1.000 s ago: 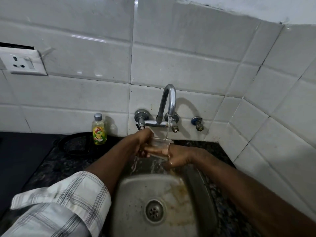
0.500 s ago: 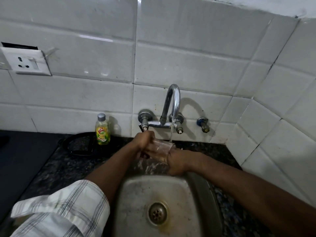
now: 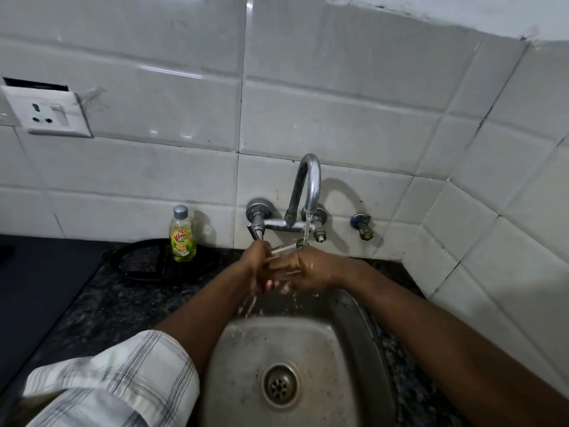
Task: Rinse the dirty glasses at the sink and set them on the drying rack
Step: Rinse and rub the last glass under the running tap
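The left hand [image 3: 255, 264] and right hand [image 3: 311, 269] both gripped the clear glass [image 3: 283, 250], wrapped round it under the running tap [image 3: 308, 186], over the back edge of the sink [image 3: 357, 322].

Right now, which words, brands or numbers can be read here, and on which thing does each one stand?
"Vim": red logo on the label of the yellow dish soap bottle, which stands on the counter.
Smaller print on that label: too small to read.
Wall socket: no text readable.
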